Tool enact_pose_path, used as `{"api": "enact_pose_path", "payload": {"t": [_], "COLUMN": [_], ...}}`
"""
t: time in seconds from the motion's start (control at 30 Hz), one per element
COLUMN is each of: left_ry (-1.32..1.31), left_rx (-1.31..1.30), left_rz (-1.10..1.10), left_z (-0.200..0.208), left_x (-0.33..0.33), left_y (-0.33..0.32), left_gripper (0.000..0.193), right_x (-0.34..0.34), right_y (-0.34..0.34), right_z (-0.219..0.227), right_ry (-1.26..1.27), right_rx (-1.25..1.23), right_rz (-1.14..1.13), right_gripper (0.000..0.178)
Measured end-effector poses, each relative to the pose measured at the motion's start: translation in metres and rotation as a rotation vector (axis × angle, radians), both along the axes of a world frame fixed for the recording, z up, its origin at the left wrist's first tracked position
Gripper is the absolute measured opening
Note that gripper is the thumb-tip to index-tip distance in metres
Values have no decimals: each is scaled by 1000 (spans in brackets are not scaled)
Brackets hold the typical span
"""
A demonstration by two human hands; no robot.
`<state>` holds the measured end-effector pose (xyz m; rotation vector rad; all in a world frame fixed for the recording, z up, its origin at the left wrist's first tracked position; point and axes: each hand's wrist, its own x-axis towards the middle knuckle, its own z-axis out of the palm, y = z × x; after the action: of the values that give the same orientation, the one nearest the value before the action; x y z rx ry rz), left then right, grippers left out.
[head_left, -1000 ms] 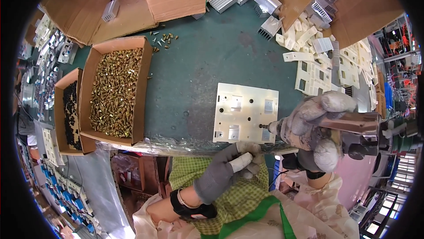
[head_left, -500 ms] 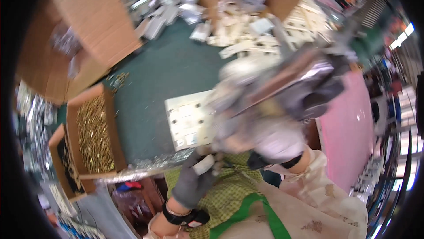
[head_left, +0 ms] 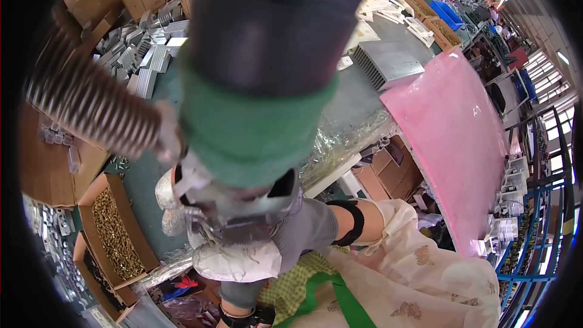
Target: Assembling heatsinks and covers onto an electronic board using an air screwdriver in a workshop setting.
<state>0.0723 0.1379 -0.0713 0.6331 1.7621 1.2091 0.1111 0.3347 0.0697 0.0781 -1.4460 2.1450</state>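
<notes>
A large black-and-green power screwdriver [head_left: 252,128] fills the middle of the view, close up and partly blurred. My right hand [head_left: 306,228], in a grey glove with whitish finger coverings, is closed around its lower metal part. The white fingertips show on the tool's left side. Of my left hand [head_left: 243,293], only the grey glove near the wrist shows below; its fingers are hidden behind my right hand and the tool. A coiled metal spring [head_left: 91,94] stretches to the tool's left. The workpiece area beneath the tool is covered from sight.
At left stand a cardboard box of brass-coloured screws [head_left: 115,231] and a narrower box with dark parts [head_left: 97,279]. Finned metal heat sinks [head_left: 149,64] pile up behind. To the right are a larger heat sink [head_left: 385,64], white plastic parts [head_left: 379,3] and a pink sheet [head_left: 452,146].
The screwdriver and my right hand have swung left and up close to the view. The white plate with holes, visible before, is now hidden, as are my left fingers. The view has turned right.
</notes>
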Motion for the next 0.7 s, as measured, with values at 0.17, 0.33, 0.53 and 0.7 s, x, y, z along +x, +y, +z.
{"api": "enact_pose_path", "payload": {"t": [0.17,0.33,0.53,0.7], "left_ry": [-226,-4,-770,-805], "left_rx": [85,-87,279,262], "left_rz": [103,-15,250,252], "left_z": [-12,-9,25,47], "left_x": [-5,-7,-3,-3], "left_y": [-16,-15,13,32], "left_gripper": [41,43,39,39], "right_x": [1,1,2,11], "right_y": [0,-1,4,8], "right_z": [-5,-6,-3,-6], "right_ry": [18,-56,-42,-4], "right_rx": [25,-238,-212,-152], "right_rz": [-66,80,81,91], "right_gripper": [37,36,42,48]}}
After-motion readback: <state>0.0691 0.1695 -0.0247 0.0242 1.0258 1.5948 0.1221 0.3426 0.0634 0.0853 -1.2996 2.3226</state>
